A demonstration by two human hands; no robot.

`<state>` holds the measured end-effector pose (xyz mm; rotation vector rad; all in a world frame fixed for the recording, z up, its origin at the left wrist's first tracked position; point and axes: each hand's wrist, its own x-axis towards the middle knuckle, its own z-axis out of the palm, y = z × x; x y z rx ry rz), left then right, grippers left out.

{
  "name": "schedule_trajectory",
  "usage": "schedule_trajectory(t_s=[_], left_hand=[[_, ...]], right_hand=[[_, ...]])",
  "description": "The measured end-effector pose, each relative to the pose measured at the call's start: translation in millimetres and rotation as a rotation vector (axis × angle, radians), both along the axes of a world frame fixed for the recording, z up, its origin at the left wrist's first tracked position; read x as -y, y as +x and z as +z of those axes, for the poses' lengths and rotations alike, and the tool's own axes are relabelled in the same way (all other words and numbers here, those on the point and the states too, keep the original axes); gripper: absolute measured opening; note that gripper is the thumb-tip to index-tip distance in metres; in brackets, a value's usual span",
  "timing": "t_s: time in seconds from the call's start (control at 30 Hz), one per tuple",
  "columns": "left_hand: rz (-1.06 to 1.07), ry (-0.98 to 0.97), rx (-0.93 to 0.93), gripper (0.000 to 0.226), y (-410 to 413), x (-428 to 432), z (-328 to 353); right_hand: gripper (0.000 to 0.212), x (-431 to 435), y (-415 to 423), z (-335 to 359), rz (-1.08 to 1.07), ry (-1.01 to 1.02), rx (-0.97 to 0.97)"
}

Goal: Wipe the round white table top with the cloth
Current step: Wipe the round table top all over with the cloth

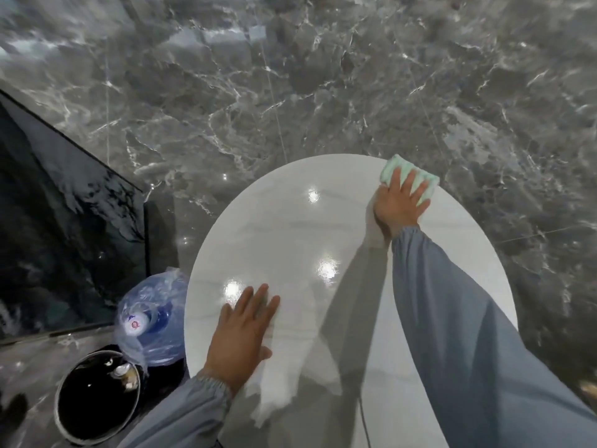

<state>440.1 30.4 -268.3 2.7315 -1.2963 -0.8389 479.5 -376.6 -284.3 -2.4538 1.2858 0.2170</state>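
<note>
Broadly, the dark marbled floor [323, 76] filled most of the view; on it stood one round white worktop [290, 227], glossy and bare but for the hands; beside its near left rim stood one blue water bottle [151, 318] wrapped in clear plastic, and just nearer than that one round black bin [97, 399].

Two hands were on the worktop; the left hand [240, 331] lay flat near the near left rim, its fingers [258, 295] straight and close together, holding nothing, seemingly steadying the top; the right hand [399, 205] reached to the far right rim, its fingers [408, 184] spread wide and pressed flat on the one pale green cloth [392, 168].

That folded cloth lay right under and just beyond the right fingertips, at the very edge; its long axis ran along the rim, slanting from far left to near right; the left hand was well apart from it, so the wiping fell to the right.

Judging by this, nearly all the surface lay leftward and nearer from the cloth; the next stroke would have to draw back that way.
</note>
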Motion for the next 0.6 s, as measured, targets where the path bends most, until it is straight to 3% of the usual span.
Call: schedule_trajectory(t_s=[0.13, 0.23, 0.4, 0.5, 0.6], left_hand=[[0.011, 0.085, -0.028, 0.122, 2.4, 9.1, 4.1], [0.027, 0.051, 0.005, 0.109, 0.8, 5.9, 2.4], [0.019, -0.010, 0.007, 0.115, 0.7, -2.4, 3.7], [0.037, -0.070, 0.012, 0.106, 3.8, -14.1, 3.8], [0.089, -0.081, 0.041, 0.096, 8.6, -31.4, 1.7]], right_hand=[[0.060, -26.0, 51.1, -9.1, 0.185, -0.092, 0.015], [0.058, -103.2, 91.4, -13.9, 0.518, -0.078, 0.008], [0.061, -230.2, 85.2, -21.0, 1.053, -0.024, 0.052], [0.065, -201.5, 96.3, -17.4, 1.057, -0.052, 0.056], [0.057, -152.2, 106.9, -16.0, 0.761, -0.066, 0.026]])
